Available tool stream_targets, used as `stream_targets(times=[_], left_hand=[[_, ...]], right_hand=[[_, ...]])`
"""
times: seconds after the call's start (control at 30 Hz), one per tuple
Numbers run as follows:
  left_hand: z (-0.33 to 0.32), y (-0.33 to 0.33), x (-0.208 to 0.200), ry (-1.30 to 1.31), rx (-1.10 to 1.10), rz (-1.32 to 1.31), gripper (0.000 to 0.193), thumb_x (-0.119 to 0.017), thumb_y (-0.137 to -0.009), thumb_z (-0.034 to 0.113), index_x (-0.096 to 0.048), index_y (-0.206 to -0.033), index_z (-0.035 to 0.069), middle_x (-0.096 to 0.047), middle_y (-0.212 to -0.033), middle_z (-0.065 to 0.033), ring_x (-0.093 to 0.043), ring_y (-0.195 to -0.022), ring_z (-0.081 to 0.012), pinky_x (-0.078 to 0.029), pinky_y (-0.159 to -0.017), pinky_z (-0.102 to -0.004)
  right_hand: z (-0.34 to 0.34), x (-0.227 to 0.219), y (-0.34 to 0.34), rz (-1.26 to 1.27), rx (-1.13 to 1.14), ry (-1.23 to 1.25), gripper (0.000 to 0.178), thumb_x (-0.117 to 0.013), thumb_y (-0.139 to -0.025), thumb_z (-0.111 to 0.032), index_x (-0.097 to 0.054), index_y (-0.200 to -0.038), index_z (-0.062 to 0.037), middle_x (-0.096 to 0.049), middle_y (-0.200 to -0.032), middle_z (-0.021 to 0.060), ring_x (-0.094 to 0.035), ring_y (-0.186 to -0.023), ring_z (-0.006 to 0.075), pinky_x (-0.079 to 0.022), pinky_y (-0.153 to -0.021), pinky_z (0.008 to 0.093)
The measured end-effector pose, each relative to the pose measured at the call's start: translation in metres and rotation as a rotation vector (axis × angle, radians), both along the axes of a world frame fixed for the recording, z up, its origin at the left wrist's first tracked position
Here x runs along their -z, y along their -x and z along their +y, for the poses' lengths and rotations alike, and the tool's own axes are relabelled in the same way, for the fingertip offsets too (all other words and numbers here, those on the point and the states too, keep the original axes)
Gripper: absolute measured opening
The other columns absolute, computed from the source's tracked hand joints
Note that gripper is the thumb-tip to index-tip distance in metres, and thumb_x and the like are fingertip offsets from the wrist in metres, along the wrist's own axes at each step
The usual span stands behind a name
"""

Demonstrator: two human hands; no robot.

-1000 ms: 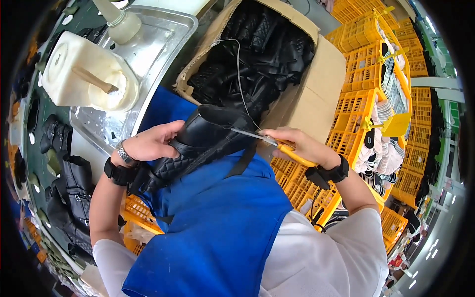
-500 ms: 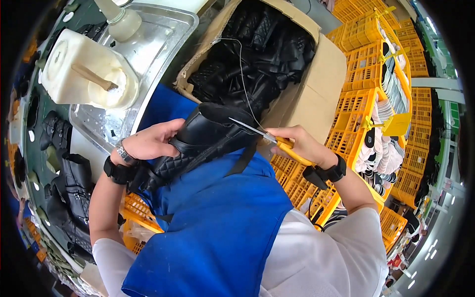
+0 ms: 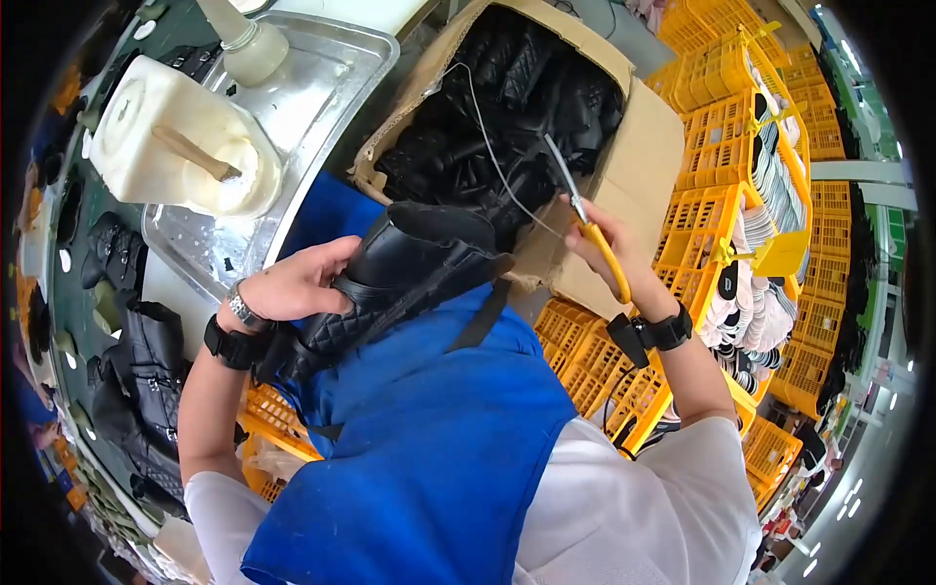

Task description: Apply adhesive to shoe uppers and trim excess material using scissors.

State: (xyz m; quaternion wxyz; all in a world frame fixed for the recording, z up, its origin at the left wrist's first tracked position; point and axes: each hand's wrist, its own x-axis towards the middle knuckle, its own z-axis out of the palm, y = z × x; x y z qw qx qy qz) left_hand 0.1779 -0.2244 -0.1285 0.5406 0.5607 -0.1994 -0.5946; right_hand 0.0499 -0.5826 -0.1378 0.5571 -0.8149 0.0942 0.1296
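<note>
A black boot upper (image 3: 405, 265) with a quilted panel lies across my lap, its wide opening toward the carton. My left hand (image 3: 292, 283) is closed on its side, thumb on top. To the right of the boot, my right hand (image 3: 614, 244) holds scissors (image 3: 567, 175) with yellow handles, their blades pointing up and away over the carton, apart from the boot. A thin pale cord (image 3: 485, 132) runs from the carton's left rim to my right hand; where it ends there I cannot make out. A blue apron (image 3: 419, 409) covers my lap under the boot.
The cardboard carton (image 3: 639, 161) ahead holds many black quilted uppers (image 3: 517, 73). On the left, a metal tray (image 3: 336, 68) bears a cut white jug (image 3: 146, 127) with a brush (image 3: 195, 151) in it. Yellow crates (image 3: 717, 146) stack at the right; black boots (image 3: 151, 370) lie left.
My right hand has lifted the scissors away from the boot's opening, moving right and turning the blades upward. My left hand and the boot have stayed nearly in place.
</note>
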Motion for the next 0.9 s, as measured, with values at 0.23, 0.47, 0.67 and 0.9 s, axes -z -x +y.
stream_targets(times=[0.23, 0.47, 0.67, 0.9], left_hand=[[0.045, 0.022, -0.064, 0.063, -0.274, -0.167, 0.06, -0.058, -0.066, -0.009, -0.043, -0.123, 0.0, -0.052, -0.115, -0.0023, -0.047, -0.105, -0.0106, -0.039, -0.09, -0.0248], [0.17, 0.11, -0.106, 0.172, -1.235, -0.474, 0.062, -0.063, -0.061, -0.001, -0.046, -0.12, -0.003, -0.055, -0.115, -0.0083, -0.053, -0.105, -0.0175, -0.039, -0.094, -0.03], [0.215, 0.151, -0.114, 0.018, -1.747, -0.626, 0.044, -0.055, -0.08, 0.013, -0.046, -0.12, -0.004, -0.057, -0.112, -0.009, -0.056, -0.099, -0.0167, -0.043, -0.089, -0.0286], [0.226, 0.202, -0.146, -0.001, -1.907, -0.808, 0.034, -0.052, -0.083, 0.007, -0.05, -0.116, -0.001, -0.06, -0.104, -0.0069, -0.058, -0.09, -0.0117, -0.046, -0.079, -0.0247]], right_hand=[[-0.033, 0.03, -0.021, 0.082, 0.276, -0.651, 0.044, -0.058, -0.084, -0.017, -0.046, -0.125, -0.0046, -0.052, -0.071, 0.0012, -0.05, -0.063, 0.0089, -0.041, -0.057, 0.0209], [-0.031, 0.054, -0.074, -0.365, 0.08, 0.134, 0.037, -0.061, -0.083, -0.011, -0.052, -0.118, -0.0052, -0.054, -0.077, -0.0004, -0.046, -0.059, 0.0056, -0.039, -0.055, 0.0194], [-0.003, 0.01, -0.116, -0.265, 0.156, 0.019, 0.036, -0.059, -0.084, -0.009, -0.052, -0.118, -0.0043, -0.05, -0.078, -0.0028, -0.043, -0.061, 0.003, -0.035, -0.053, 0.017], [0.011, 0.003, -0.189, -0.517, -0.039, 0.24, 0.049, -0.063, -0.079, -0.001, -0.043, -0.124, 0.0058, -0.053, -0.101, 0.0057, -0.048, -0.086, 0.0108, -0.041, -0.077, 0.0229]])
